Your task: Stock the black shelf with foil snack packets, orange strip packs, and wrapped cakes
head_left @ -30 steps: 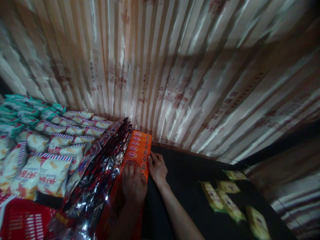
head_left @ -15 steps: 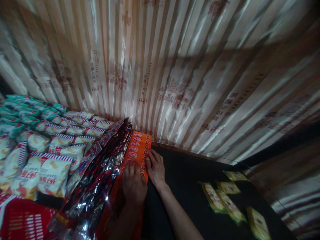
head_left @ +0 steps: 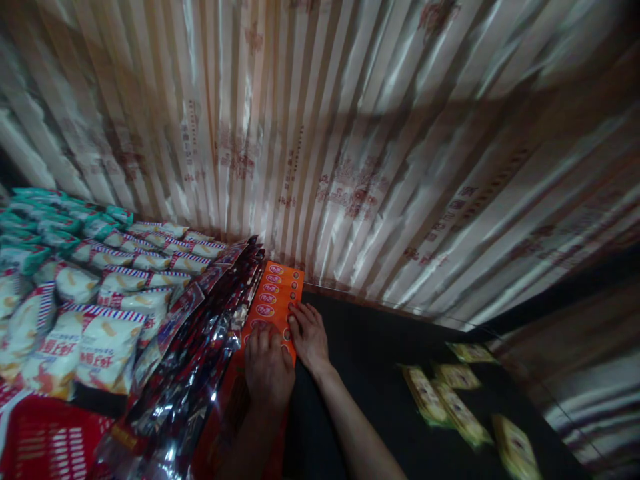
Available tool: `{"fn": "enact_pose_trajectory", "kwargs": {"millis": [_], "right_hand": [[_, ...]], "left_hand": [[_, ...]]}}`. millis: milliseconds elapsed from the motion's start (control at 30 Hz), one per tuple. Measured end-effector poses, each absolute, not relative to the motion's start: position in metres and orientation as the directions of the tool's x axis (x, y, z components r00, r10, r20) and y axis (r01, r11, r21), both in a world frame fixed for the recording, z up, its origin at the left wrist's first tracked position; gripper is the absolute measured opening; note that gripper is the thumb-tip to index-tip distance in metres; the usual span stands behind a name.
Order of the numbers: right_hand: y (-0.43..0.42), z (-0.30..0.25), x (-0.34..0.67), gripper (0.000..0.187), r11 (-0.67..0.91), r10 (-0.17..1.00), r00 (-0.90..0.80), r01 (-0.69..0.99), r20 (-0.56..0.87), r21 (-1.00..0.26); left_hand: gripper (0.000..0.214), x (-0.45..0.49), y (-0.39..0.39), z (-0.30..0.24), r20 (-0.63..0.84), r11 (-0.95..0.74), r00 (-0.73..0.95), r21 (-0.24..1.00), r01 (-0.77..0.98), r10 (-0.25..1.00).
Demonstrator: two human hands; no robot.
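Orange packets (head_left: 280, 277) with repeated pink oval logos stand in a tight row running away from me on the black tabletop. My left hand (head_left: 270, 367) is on top of this row, its fingers bent and closed on the packets, covering part of them. Along the row's right edge lies my right hand (head_left: 309, 339), fingers stretched forward and touching the orange packets. Shiny dark red and purple packs (head_left: 210, 347) lean in a long row directly left of the orange ones.
White snack bags (head_left: 107, 347) with striped tops fill the left side, with green bags (head_left: 60, 220) behind. A red basket (head_left: 55, 433) is at the lower left. Several yellow packets (head_left: 460, 407) lie on the black surface (head_left: 360, 360). A pleated printed curtain (head_left: 300, 133) hangs behind.
My right hand has shifted slightly left, its fingers further over the edge of the orange packets. My left hand stays in almost the same place.
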State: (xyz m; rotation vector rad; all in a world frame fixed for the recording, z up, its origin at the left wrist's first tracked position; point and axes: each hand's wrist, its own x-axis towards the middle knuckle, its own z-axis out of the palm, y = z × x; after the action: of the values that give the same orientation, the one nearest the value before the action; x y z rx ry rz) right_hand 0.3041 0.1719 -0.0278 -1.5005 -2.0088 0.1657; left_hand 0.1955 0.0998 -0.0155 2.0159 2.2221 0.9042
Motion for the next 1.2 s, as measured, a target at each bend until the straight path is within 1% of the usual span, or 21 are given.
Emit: {"fn": "enact_pose_trajectory", "kwargs": {"millis": [200,367,467,567,700,833,967,1100,1200], "right_hand": [[0.171,-0.029,0.305,0.039,0.358,0.889,-0.148,0.815,0.433,-0.456],[0.17,-0.026,0.304,0.04,0.348,0.899,-0.141,0.804,0.415,-0.482],[0.17,-0.026,0.306,0.041,0.33,0.904,-0.101,0.782,0.415,-0.529],[0.171,-0.029,0.308,0.044,0.273,0.919,-0.015,0.743,0.393,-0.611],[0.172,-0.031,0.311,0.046,0.227,0.932,0.068,0.659,0.356,-0.718],[0.167,-0.027,0.314,0.047,0.201,0.934,0.134,0.57,0.332,-0.796],[0.148,-0.024,0.32,0.043,0.19,0.938,0.158,0.514,0.31,-0.837],[0.119,-0.019,0.328,0.042,0.156,0.953,0.156,0.485,0.26,-0.86],[0.096,-0.019,0.333,0.04,0.164,0.951,0.153,0.481,0.267,-0.861]], "left_hand": [[0.03,0.196,0.1,-0.016,0.372,0.01,-0.184,0.423,0.906,0.91],[0.029,0.196,0.101,-0.017,0.384,0.008,-0.184,0.418,0.908,0.905],[0.029,0.195,0.101,-0.015,0.408,-0.009,-0.18,0.42,0.908,0.895],[0.028,0.197,0.101,-0.01,0.423,-0.013,-0.186,0.425,0.905,0.887],[0.029,0.204,0.098,-0.003,0.457,-0.011,-0.2,0.418,0.908,0.867],[0.03,0.209,0.096,0.0,0.447,-0.012,-0.213,0.45,0.893,0.869],[0.032,0.212,0.091,0.003,0.456,-0.065,-0.195,0.494,0.867,0.868],[0.027,0.215,0.078,0.006,0.476,-0.13,-0.183,0.553,0.823,0.86],[0.025,0.22,0.061,0.007,0.46,-0.16,-0.151,0.568,0.807,0.875]]}}
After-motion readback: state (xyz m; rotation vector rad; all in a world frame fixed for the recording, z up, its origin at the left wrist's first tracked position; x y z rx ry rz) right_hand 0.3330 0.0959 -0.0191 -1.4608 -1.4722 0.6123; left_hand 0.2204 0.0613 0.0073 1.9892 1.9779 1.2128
